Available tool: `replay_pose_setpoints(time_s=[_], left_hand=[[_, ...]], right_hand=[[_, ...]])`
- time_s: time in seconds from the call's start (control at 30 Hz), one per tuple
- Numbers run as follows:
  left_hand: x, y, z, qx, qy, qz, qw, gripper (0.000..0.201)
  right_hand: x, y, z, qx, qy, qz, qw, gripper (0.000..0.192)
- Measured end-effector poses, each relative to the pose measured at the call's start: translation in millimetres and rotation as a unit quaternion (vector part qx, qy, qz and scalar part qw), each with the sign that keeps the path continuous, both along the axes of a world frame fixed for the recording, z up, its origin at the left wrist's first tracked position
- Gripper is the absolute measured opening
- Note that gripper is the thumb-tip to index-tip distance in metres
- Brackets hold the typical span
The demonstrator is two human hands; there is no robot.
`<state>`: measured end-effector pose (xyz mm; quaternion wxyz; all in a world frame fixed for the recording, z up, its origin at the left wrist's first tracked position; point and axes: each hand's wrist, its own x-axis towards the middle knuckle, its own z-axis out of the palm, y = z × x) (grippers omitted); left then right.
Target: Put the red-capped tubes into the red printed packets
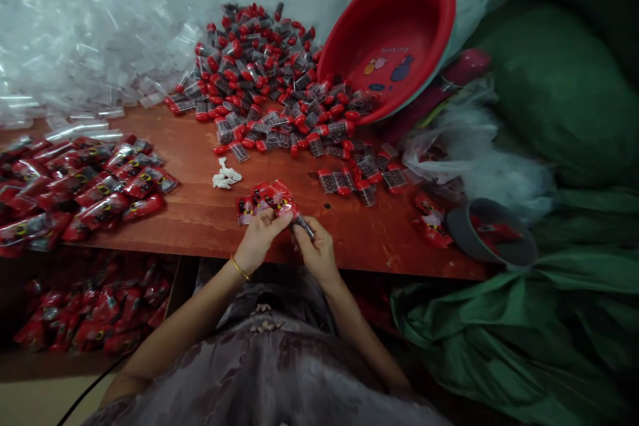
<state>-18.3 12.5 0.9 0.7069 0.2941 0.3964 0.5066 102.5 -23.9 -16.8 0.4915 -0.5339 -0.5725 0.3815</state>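
Close to the table's front edge, my left hand [259, 236] pinches a red printed wrapper [280, 194]. My right hand [317, 249] grips a small clear tube with dark contents [303, 225], whose upper end meets the wrapper. How far the tube sits inside the wrapper I cannot tell. More red printed wrappers [244, 208] lie flat just beyond my left fingers. A little farther back is a small heap of white pieces [225, 174]. Red-capped clear tubes [259, 66] with dark contents are piled at the back of the table, some scattered toward my right hand.
A red basin [389, 20] leans tilted at the back right. Filled red packets [100, 190] cover the table's left, with clear plastic sleeves [90, 33] behind. A box of red packets [100, 313] sits below. A grey bowl [492, 233] and green cloth [479, 326] are at right.
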Motion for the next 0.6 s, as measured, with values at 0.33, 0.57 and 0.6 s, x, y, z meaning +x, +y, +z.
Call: replay_pose_setpoints(time_s=[0.33, 0.57, 0.6], left_hand=[[-7, 0, -1.8, -0.001, 0.016, -0.077, 0.997, 0.033], [0, 0, 1.9, -0.036, -0.028, -0.020, 0.999, 0.035], [2, -1, 0.3, -0.038, -0.028, -0.024, 0.999, 0.035]], right_hand=[[-1, -3, -3.4, 0.043, -0.049, -0.008, 0.998, 0.015], [0, -2, -1.0, -0.004, 0.007, 0.032, 0.999, 0.019], [-2, -2, -2.6, -0.016, 0.039, 0.021, 0.999, 0.020]])
